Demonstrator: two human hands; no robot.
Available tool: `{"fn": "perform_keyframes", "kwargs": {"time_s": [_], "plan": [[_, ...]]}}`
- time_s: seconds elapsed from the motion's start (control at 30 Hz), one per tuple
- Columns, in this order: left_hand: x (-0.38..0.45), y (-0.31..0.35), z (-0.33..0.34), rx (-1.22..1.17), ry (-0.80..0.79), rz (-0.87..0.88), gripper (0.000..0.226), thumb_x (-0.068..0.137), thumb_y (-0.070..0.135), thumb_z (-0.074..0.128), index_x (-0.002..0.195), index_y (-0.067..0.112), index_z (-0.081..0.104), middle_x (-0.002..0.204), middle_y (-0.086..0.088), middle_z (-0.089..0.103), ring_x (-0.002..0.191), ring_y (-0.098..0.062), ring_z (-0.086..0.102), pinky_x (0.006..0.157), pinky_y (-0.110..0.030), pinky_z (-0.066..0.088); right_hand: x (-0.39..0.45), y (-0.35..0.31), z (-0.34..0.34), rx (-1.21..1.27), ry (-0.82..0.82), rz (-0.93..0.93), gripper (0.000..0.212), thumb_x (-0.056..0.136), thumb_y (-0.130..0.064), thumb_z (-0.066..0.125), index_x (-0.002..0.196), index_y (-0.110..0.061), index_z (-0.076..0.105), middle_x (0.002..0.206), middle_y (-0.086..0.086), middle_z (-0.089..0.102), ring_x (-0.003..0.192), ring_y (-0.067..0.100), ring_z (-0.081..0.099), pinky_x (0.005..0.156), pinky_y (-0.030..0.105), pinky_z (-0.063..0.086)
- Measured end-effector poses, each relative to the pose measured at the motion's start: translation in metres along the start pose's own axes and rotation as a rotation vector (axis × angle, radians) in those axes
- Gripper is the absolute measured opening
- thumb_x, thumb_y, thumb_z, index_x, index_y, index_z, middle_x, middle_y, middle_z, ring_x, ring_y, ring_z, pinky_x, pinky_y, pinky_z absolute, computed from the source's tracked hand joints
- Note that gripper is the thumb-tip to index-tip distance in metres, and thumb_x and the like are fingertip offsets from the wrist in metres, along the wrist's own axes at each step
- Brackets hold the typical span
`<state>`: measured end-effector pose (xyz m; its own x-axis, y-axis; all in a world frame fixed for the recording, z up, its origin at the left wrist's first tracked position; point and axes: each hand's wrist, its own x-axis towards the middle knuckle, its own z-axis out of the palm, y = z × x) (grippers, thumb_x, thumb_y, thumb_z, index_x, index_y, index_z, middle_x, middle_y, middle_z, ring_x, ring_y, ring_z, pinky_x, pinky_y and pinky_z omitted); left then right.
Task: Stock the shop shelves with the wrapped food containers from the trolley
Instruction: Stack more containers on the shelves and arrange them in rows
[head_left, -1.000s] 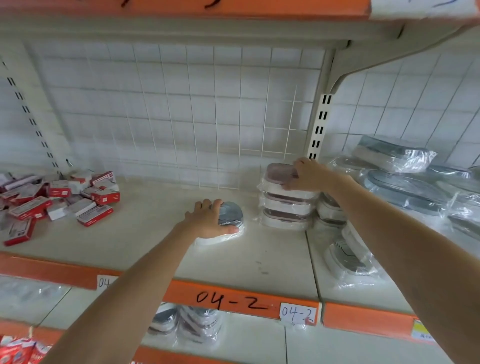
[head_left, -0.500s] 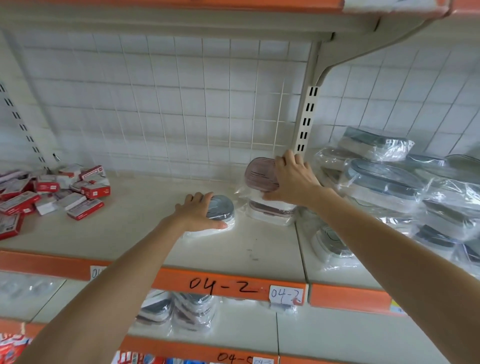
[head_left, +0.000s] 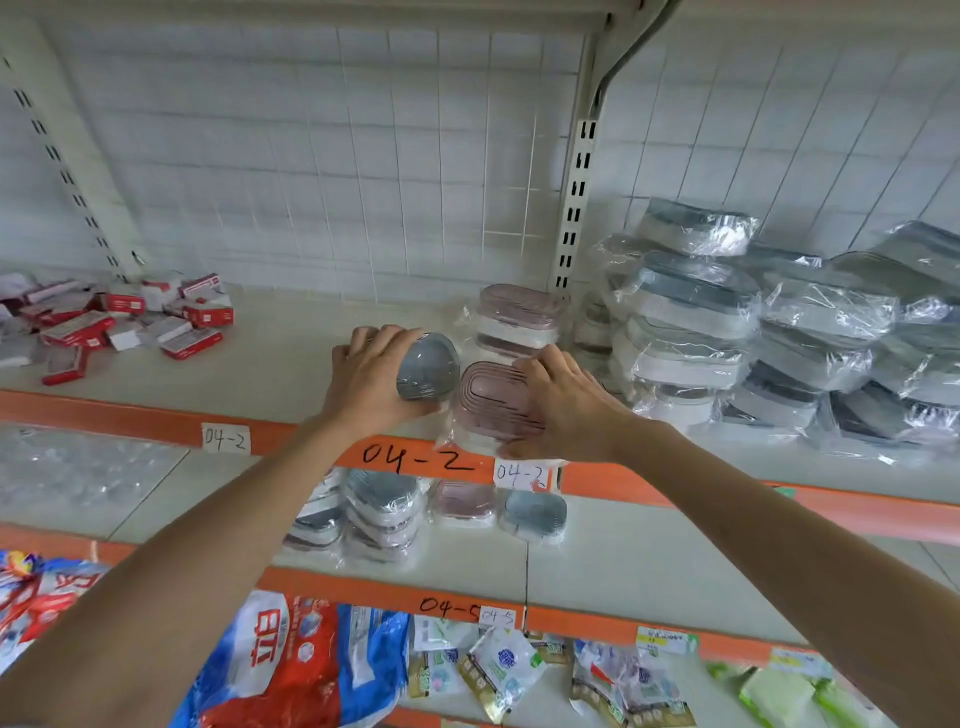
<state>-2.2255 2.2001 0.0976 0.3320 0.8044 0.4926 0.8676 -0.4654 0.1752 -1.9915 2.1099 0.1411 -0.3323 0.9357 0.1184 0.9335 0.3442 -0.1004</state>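
Fingers of left hand (head_left: 371, 382) curled round glossy film-wrapped grey oval container (head_left: 428, 366), right hand (head_left: 563, 402) round ribbed pink one (head_left: 493, 397).

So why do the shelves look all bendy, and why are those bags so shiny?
Head view: the wide-angle lens bows the orange shelf edge and upright post; light glints off the plastic-wrapped grey containers; the red boxes look slightly soft.
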Motion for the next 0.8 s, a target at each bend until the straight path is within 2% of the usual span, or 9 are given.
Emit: {"fn": "perform_keyframes", "kwargs": {"time_s": [0.1, 0.23, 0.37, 0.53, 0.63, 0.73, 0.8], "plan": [[-0.023, 0.008, -0.008, 0.035, 0.002, 0.020, 0.100, 0.051, 0.084, 0.047, 0.132, 0.024, 0.050, 0.124, 0.004, 0.054, 0.112, -0.026, 0.044, 0.085, -0.041, 0.035, -0.023, 0.000, 0.007, 0.026, 0.009, 0.015, 0.092, 0.068, -0.062, 0.070, 0.135, -0.011, 0.034, 0.123, 0.005, 0.033, 0.117, 0.022, 0.033, 0.102, 0.037, 0.033], [-0.057, 0.023, -0.017, 0.052, 0.037, -0.029, 0.097, 0.053, 0.080, 0.064, 0.131, 0.024, 0.049, 0.124, 0.005, 0.052, 0.111, -0.024, 0.041, 0.085, -0.042, 0.037, -0.050, -0.003, 0.019, 0.011, 0.012, -0.007, 0.094, 0.067, -0.058, 0.073, 0.139, -0.014, 0.030, 0.127, 0.004, 0.032, 0.119, 0.022, 0.032, 0.101, 0.036, 0.029], [-0.099, 0.035, -0.015, 0.043, 0.002, -0.075, 0.098, 0.055, 0.084, 0.050, 0.131, 0.022, 0.047, 0.124, 0.003, 0.050, 0.109, -0.025, 0.042, 0.085, -0.043, 0.041, -0.073, -0.010, 0.032, -0.042, 0.001, -0.072, 0.095, 0.069, -0.053, 0.074, 0.142, -0.015, 0.027, 0.133, 0.005, 0.030, 0.121, 0.023, 0.032, 0.101, 0.036, 0.029], [-0.152, 0.042, 0.002, 0.063, -0.023, -0.013, 0.089, 0.060, 0.077, 0.051, 0.128, 0.019, 0.045, 0.120, -0.002, 0.054, 0.106, -0.029, 0.047, 0.084, -0.045, 0.041, -0.107, -0.011, 0.062, -0.031, -0.115, -0.117, 0.096, 0.071, -0.056, 0.070, 0.144, -0.015, 0.023, 0.138, 0.006, 0.027, 0.126, 0.024, 0.030, 0.105, 0.039, 0.031], [-0.179, 0.047, 0.018, 0.090, -0.170, 0.030, 0.089, 0.061, 0.076, 0.047, 0.131, 0.022, 0.037, 0.127, -0.005, 0.051, 0.115, -0.028, 0.042, 0.087, -0.049, 0.044, -0.127, 0.000, 0.090, -0.012, -0.229, -0.103, 0.094, 0.073, -0.055, 0.069, 0.145, -0.015, 0.022, 0.137, 0.006, 0.028, 0.127, 0.024, 0.030, 0.105, 0.037, 0.029], [-0.197, 0.051, 0.040, 0.068, -0.365, -0.008, 0.098, 0.059, 0.081, 0.043, 0.133, 0.017, 0.042, 0.132, -0.005, 0.049, 0.118, -0.029, 0.043, 0.091, -0.046, 0.041, -0.144, 0.013, 0.118, 0.033, -0.307, -0.037, 0.092, 0.074, -0.054, 0.068, 0.145, -0.018, 0.022, 0.135, 0.006, 0.029, 0.126, 0.024, 0.030, 0.104, 0.038, 0.031], [-0.204, 0.056, 0.057, 0.027, -0.471, -0.039, 0.096, 0.061, 0.079, 0.054, 0.132, 0.016, 0.042, 0.133, -0.005, 0.046, 0.119, -0.028, 0.042, 0.091, -0.043, 0.039, -0.156, 0.020, 0.137, 0.076, -0.350, 0.016, 0.088, 0.073, -0.053, 0.068, 0.142, -0.021, 0.025, 0.131, 0.005, 0.031, 0.123, 0.024, 0.033, 0.102, 0.038, 0.033]]}}
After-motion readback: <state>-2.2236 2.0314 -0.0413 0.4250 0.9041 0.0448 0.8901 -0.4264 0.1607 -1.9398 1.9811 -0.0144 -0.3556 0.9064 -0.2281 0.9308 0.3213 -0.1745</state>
